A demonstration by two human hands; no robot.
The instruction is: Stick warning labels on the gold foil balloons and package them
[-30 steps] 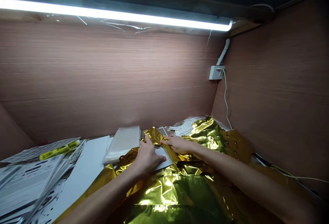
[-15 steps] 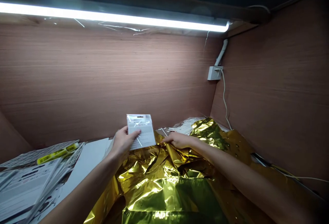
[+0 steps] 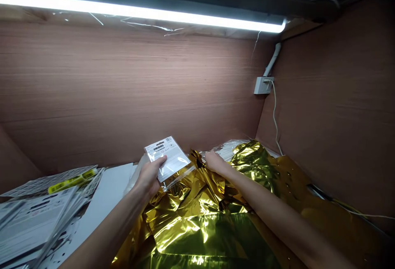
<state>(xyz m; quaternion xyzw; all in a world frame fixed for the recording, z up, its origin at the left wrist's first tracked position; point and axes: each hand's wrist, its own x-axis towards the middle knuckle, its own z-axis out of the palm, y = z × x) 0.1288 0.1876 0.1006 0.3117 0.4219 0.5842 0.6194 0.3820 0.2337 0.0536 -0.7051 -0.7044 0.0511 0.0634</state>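
Note:
My left hand point(image 3: 151, 174) holds a white printed card point(image 3: 173, 157) with a hang hole, in a clear plastic bag, the thumb lying across its face. The card is tilted, and the bag's loose clear edge hangs toward me. My right hand point(image 3: 216, 162) is at the far edge of crumpled gold foil point(image 3: 200, 195), next to a pile of thin white sticks point(image 3: 230, 149). Its fingers are curled, and their tips are partly hidden, so what they pinch cannot be made out. The gold foil spreads below and between both forearms.
To the left lie stacked printed cards point(image 3: 40, 215), a yellow tool point(image 3: 72, 180) that looks like a cutter, and a white sheet point(image 3: 105, 190). A lit tube lamp point(image 3: 148, 11) hangs above. A socket box point(image 3: 263, 85) with a cable is in the back right corner.
The card has gone from upright to tilted, and its bag edge now shows. My right hand has moved slightly right toward the white sticks. The whole view has shifted a little.

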